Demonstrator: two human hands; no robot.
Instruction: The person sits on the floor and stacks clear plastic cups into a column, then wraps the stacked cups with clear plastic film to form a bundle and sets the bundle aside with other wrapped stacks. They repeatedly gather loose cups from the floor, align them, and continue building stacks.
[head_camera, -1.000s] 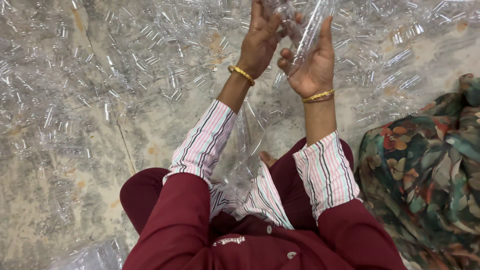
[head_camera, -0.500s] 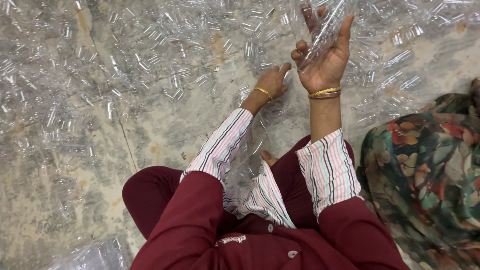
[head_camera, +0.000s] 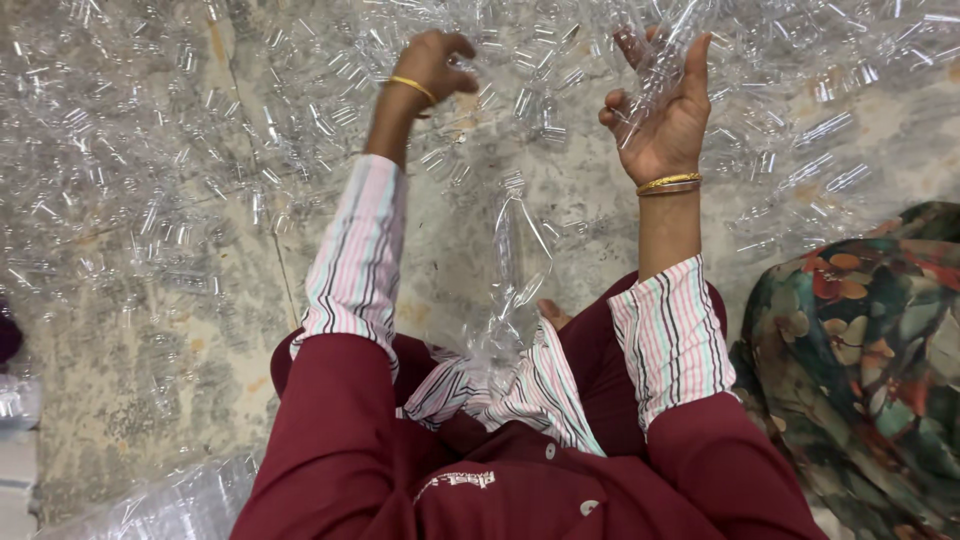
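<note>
Now | hands: right hand (head_camera: 662, 110) perhaps grips crinkled clear film (head_camera: 668, 55) | left hand (head_camera: 432, 62) curled

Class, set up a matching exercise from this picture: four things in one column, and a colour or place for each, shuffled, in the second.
Things:
1. bangle on the left hand
2. clear plastic sheet in the right hand
3. patterned cloth
4. clear plastic pieces

Descriptions:
A. green, with orange and red flowers
B. scattered over the stone floor
C. gold
D. held up between raised fingers

Pairs: 1-C, 2-D, 3-A, 4-B
</note>
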